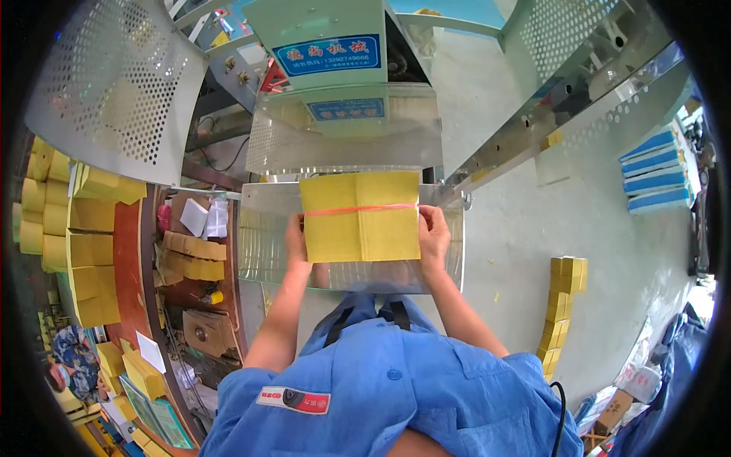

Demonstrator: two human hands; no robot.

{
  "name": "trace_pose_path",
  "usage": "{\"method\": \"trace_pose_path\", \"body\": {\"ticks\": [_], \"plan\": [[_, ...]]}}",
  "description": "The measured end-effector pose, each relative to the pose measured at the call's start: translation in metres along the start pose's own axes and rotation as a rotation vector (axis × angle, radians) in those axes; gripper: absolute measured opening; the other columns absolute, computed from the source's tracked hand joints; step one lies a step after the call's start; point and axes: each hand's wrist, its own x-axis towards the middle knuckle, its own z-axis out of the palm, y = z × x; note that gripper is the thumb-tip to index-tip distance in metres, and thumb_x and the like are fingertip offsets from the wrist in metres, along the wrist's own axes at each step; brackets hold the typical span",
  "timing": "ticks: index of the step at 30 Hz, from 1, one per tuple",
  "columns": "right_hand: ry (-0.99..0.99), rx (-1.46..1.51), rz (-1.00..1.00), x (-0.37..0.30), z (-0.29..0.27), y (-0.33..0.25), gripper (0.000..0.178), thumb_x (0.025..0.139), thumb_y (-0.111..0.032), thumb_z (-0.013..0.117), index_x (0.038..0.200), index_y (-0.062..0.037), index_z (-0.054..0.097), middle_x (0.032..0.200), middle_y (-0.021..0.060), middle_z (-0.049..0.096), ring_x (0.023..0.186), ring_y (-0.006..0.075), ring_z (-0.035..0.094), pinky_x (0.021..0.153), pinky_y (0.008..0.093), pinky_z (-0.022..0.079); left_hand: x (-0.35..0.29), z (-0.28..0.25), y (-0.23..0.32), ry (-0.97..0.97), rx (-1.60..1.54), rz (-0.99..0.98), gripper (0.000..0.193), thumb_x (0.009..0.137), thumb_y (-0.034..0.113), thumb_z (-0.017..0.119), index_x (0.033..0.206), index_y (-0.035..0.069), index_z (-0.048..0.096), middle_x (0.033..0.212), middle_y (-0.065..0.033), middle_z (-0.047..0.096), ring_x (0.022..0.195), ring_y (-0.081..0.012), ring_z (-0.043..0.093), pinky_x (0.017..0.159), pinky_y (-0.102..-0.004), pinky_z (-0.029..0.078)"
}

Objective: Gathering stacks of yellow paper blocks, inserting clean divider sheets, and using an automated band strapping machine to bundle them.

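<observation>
A bundle of yellow paper [333, 238] with a pink band [335, 211] around its middle is held flat in front of me. My left hand [298, 242] grips its left edge, the fingers partly hidden behind the paper. At the opposite edge, my right hand [433, 238] is closed on the bundle, its thumb close to the end of the band. Beneath the bundle lies a shiny metal shelf [265, 255] of the machine. Just beyond it is a transparent cover [343, 145], below a pale green machine housing [320, 27].
Perforated metal panels [122, 91] and a slanting metal beam [548, 114] flank the machine. Stacked yellow paper [93, 255] stands left, by a shelf of cardboard [194, 255]. On the right floor are a row of yellow bundles [560, 305] and blue-and-white packs [656, 179]. Another person [75, 358] is lower left.
</observation>
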Motion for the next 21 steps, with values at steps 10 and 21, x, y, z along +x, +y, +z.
{"method": "trace_pose_path", "body": {"ticks": [10, 21], "plan": [[-0.112, 0.450, 0.292, 0.013, -0.008, 0.027, 0.020, 0.099, -0.017, 0.053, 0.108, -0.0024, 0.063, 0.094, 0.0004, 0.063, 0.083, 0.0081, 0.058, 0.074, 0.0232, 0.048, -0.018, 0.022, 0.030, -0.146, -0.343, -0.107, 0.029, 0.098, 0.023, 0.054, 0.115, 0.003, 0.065, 0.105, -0.0027, 0.067, 0.094, -0.0123, 0.062, 0.081, -0.0269, 0.049], [-0.162, -0.044, 0.218, -0.003, -0.027, 0.000, 0.025, 0.095, -0.010, 0.052, 0.115, -0.0005, 0.064, 0.100, 0.0058, 0.069, 0.090, 0.0121, 0.064, 0.082, 0.0272, 0.050, 0.002, -0.021, 0.012, -0.246, 0.363, 0.300, 0.028, 0.099, 0.024, 0.051, 0.100, 0.000, 0.064, 0.099, -0.0052, 0.064, 0.089, -0.0146, 0.059, 0.082, -0.0284, 0.047]]}}
